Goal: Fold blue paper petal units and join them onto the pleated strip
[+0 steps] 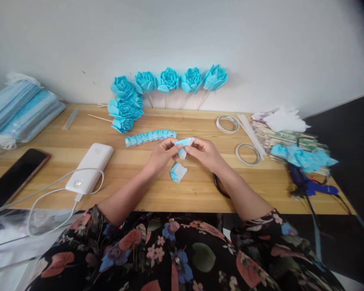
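Observation:
Between my hands, over the middle of the table, is a small folded blue and white piece (183, 146). My left hand (164, 152) pinches its left side, and my right hand (204, 151) pinches its right side, thumbs on top. Just below them a second folded blue and white piece (178, 172) lies on the wood. Behind my left hand a curved row of overlapping folded blue pieces (150, 137) rests on the table.
Blue flowers on sticks (169, 81) stand along the wall. A white power bank (90, 167) with a cable, a phone (16, 176) and stacked masks (21, 109) are left. Right are tape rolls (248, 154), blue scraps (306, 157) and a blue glue gun (318, 188).

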### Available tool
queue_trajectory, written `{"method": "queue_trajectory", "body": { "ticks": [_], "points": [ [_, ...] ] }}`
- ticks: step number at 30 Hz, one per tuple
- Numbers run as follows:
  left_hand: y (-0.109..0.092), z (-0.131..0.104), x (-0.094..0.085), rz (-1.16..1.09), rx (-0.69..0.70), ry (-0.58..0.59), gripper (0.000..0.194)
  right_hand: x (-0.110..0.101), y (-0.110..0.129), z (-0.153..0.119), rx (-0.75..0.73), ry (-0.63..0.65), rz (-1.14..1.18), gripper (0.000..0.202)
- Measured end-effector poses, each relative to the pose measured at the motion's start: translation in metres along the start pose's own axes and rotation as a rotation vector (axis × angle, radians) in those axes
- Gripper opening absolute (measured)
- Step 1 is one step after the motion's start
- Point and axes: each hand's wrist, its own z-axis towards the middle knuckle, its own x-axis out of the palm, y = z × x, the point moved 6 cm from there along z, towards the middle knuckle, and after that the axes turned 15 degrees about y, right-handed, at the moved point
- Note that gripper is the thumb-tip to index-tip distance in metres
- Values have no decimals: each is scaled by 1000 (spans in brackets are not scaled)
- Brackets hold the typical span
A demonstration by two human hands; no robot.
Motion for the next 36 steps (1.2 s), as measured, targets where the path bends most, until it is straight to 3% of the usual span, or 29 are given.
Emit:
{"method": "queue_trajectory", "body": {
  "ticks": [8,12,14,16,19,22,28,36],
  "points": [
    [-2,-1,-1,83,-20,-5,25,-3,4,-1,2,-23,-98,21],
    [-1,0,-7,-17,-41,-36,27,-8,10,-4,-30,-77,-171,19],
    [0,0,-8,-140,-63,-39,28,-14,20,-8,-106,-170,-286,13],
    [0,0,-8,-249,-77,-39,27,-16,35,-13,-238,-240,-498,28],
    [-1,-1,-6,-325,-86,-31,24,-5,51,-17,-448,-219,-812,45],
    [0,-2,-3,-351,-84,-21,23,6,51,-17,-557,-167,-943,44],
    [3,-3,0,-352,-89,-31,19,12,45,-15,-602,-152,-953,25],
    [-2,-5,2,-254,-29,-26,23,2,38,-13,-412,-223,-643,8]
  ]
}}
